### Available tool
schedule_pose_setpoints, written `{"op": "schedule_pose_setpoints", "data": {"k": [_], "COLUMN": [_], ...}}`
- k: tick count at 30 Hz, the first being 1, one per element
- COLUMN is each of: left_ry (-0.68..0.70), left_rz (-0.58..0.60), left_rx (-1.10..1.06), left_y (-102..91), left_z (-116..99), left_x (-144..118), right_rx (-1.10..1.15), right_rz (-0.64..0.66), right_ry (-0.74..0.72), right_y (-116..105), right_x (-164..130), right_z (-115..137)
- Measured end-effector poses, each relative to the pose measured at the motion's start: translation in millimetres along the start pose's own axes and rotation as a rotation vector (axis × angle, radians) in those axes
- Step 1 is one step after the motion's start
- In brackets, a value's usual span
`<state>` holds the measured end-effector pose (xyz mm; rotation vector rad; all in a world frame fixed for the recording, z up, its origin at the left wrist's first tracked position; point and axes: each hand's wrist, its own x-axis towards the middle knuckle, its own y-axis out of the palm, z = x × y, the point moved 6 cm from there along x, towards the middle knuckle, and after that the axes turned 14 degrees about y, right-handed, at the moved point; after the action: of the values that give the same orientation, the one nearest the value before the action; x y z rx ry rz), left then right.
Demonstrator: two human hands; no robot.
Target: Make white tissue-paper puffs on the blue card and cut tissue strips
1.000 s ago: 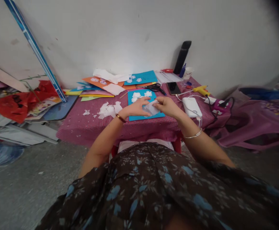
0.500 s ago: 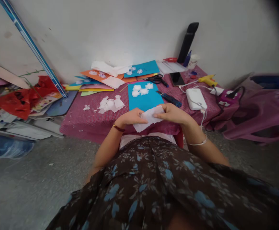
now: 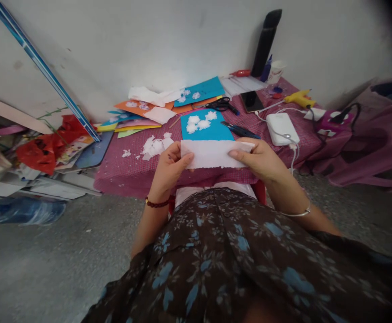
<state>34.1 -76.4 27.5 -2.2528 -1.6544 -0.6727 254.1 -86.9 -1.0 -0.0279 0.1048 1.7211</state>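
Note:
A strip of white tissue paper (image 3: 211,154) is stretched flat between my two hands, above the table's front edge. My left hand (image 3: 171,165) pinches its left end, thumb on top. The right end is pinched by my right hand (image 3: 259,158) in the same way. Just behind the strip lies a blue sheet (image 3: 222,130) bearing several crumpled white tissue tufts (image 3: 202,123); its near edge is hidden by the strip. Torn tissue scraps (image 3: 153,146) lie left of the sheet, close to my left hand. A dark blue cutter-like tool (image 3: 241,130) rests on the right.
Black scissors (image 3: 221,104), a phone (image 3: 251,102), a white power bank (image 3: 282,128) with cables, and a yellow glue gun (image 3: 299,98) lie on the pink-covered table (image 3: 125,172). Coloured papers (image 3: 138,125) are piled at the back left. A purple stool (image 3: 377,148) stands at right.
My hands have moved apart, and the tissue paper, earlier bunched and slanted between them, is now spread out level as a wide strip. The camera view has shifted slightly.

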Motion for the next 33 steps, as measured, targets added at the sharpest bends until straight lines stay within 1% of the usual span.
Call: {"op": "schedule_pose_setpoints", "data": {"k": [3,6,9,12,16,19,23,26,28,30,32,33], "left_ry": [0.041,0.06,0.073,0.078,0.036,0.036,0.086,0.162,0.221,0.225,0.199,0.194], "left_rz": [-0.066,-0.095,-0.081,-0.052,-0.078,-0.081,-0.021,0.009,-0.021,-0.084,-0.139,-0.154], "left_rx": [-0.026,-0.04,-0.085,-0.125,-0.096,-0.087,-0.093,-0.062,-0.008,0.109,0.246,0.293], "left_y": [2.2,2.1,4.4,7.8,7.8,8.5,8.9,4.7,0.8,-2.0,-1.9,-0.7], "left_z": [-17.4,-30.6,-41.2,-48.2,-49.6,-50.8,-53.7,-55.6,-56.7,-54.6,-51.0,-49.3], "left_x": [-7.7,-12.4,-14.4,-15.6,-18.5,-19.8,-19.0,-18.7,-19.4,-20.6,-20.8,-20.1], "right_rx": [-0.017,-0.048,-0.059,-0.05,-0.04,-0.05,-0.026,-0.041,-0.055,-0.068,-0.122,-0.165], "right_rz": [-0.001,0.037,0.099,0.152,0.204,0.207,0.218,0.23,0.259,0.274,0.24,0.198], "right_ry": [-0.064,-0.128,-0.171,-0.182,-0.204,-0.195,-0.179,-0.158,-0.172,-0.219,-0.254,-0.254], "right_y": [0.4,2.0,4.9,7.6,10.8,12.2,13.5,13.6,14.5,15.6,16.8,16.9], "right_x": [-12.5,-25.1,-36.0,-43.2,-49.1,-51.7,-53.4,-52.9,-52.8,-52.1,-48.4,-44.8], "right_z": [10.5,20.4,27.7,32.0,38.0,41.0,43.5,44.4,46.1,48.5,47.4,44.9]}}
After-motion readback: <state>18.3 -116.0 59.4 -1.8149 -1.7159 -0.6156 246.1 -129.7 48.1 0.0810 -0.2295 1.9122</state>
